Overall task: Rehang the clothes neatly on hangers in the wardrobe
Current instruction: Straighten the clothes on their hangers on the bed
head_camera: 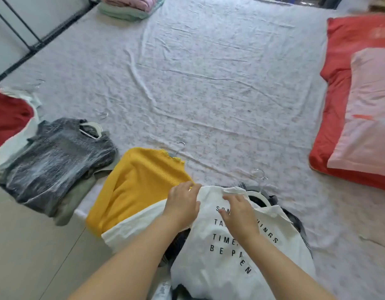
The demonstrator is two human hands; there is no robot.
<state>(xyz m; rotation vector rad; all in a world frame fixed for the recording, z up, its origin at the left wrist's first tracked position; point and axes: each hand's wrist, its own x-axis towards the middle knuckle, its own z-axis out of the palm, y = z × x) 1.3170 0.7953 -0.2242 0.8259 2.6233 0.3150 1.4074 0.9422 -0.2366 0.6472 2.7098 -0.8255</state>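
White tee (pixel 200 276): long axis runs away from you, hanger (pixel 259 197) at its collar just past your R hand (pixel 239 215), L hand (pixel 182 205) on its shoulder; fingers flat, clamping nothing.

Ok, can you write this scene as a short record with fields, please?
surface: bed sheet
worked on: white printed T-shirt, lying over dark clothes
left hand: on the shirt's shoulder edge, hold unclear
right hand: flat on the shirt near the collar
beside it: yellow top
further left: grey sweater with a white hanger in its neck
right edge: red pillow
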